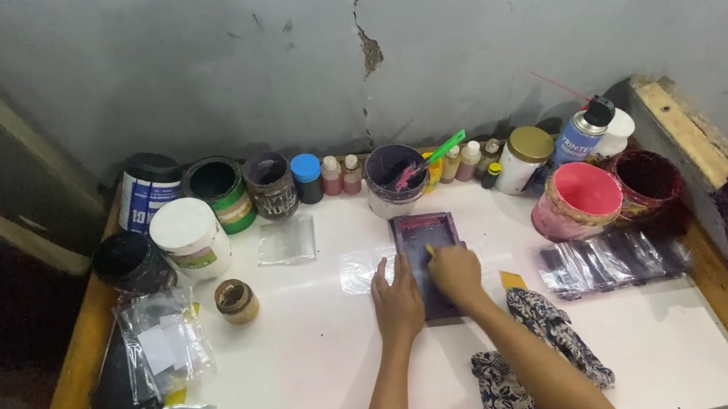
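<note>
A small dark-framed printing screen (426, 229) lies flat on the white table (314, 378), smeared with purple-pink ink. My left hand (397, 302) rests flat on its left edge, fingers together. My right hand (456, 274) is closed around a small yellow-handled scraper (431, 249) that presses on the screen mesh. A clear plastic sheet (358, 272) sticks out from under the frame's left side. A small yellow card (512, 280) lies just right of my right wrist.
Paint tubs, jars and small bottles line the back by the cracked wall: a white tub (188, 237), a pink-lidded tub (577, 198), a spray can (582, 133). Plastic sleeves (608, 259) lie at the right, bags (163, 348) at the left, and a patterned rag (542, 342) under my right forearm.
</note>
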